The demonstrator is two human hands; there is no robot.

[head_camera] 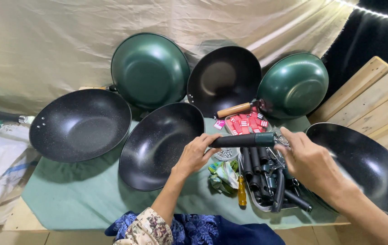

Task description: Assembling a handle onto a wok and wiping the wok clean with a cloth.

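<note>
The left hand [195, 154] curls closed around the black pan handle [241, 139], held level above the tray of spare handles [266, 179]. The right hand [309, 161] pinches its metal end, fingers apparently closed.

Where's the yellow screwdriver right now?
In the head view, the yellow screwdriver lies on the green cloth, low centre, between the crumpled wrapper and the tray of black handles.
</note>
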